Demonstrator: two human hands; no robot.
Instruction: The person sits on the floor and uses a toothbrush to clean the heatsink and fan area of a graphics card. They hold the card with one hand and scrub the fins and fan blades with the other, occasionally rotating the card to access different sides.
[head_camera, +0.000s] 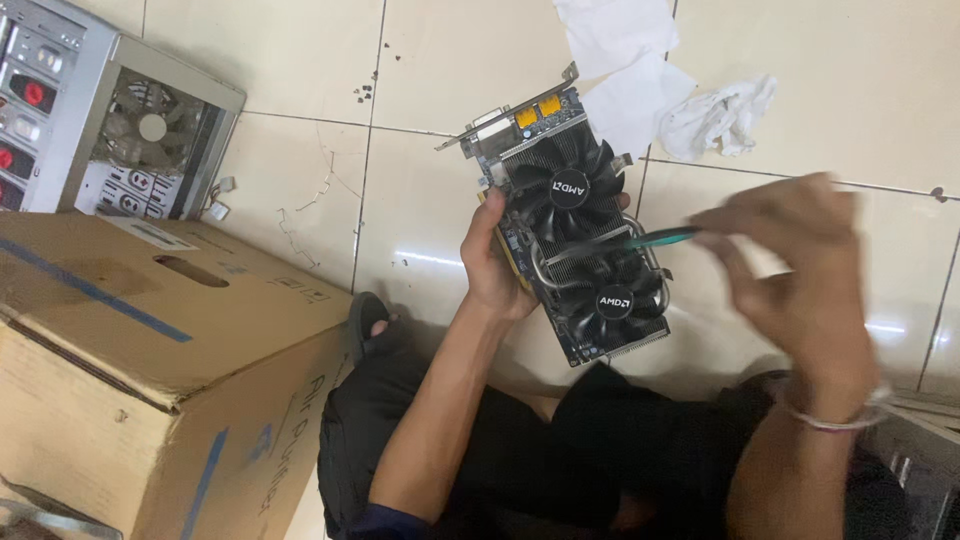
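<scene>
Left hand (497, 262): we grip the graphics card (572, 228) by its left long edge, thumb on the front, fingers wrapped behind it.
Right hand (800, 275): blurred; our fingers are pinched together on a thin teal-handled tool (662, 237), and a light bracelet sits at the wrist.
Tool: it lies roughly level, its far end over the card between the two fans; whether it touches the card we cannot tell.
Graphics card: held up above the floor (300, 180), tilted, its two black fans facing us, metal bracket end pointing away toward the upper left.
Fans: one nearer the bracket, one nearer our lap, with curved metal pipes and grey fins between them.
Lap: our legs in dark clothing are folded below the card.
Cardboard box (150, 370): closed, at our left, just beside our knee.
Computer case (110, 110): grey and opened, beyond the box at the upper left, with a fan visible inside.
Paper (620, 60): white sheets on the tiled floor beyond the card, with a crumpled white cloth (720, 115) just beside them.
</scene>
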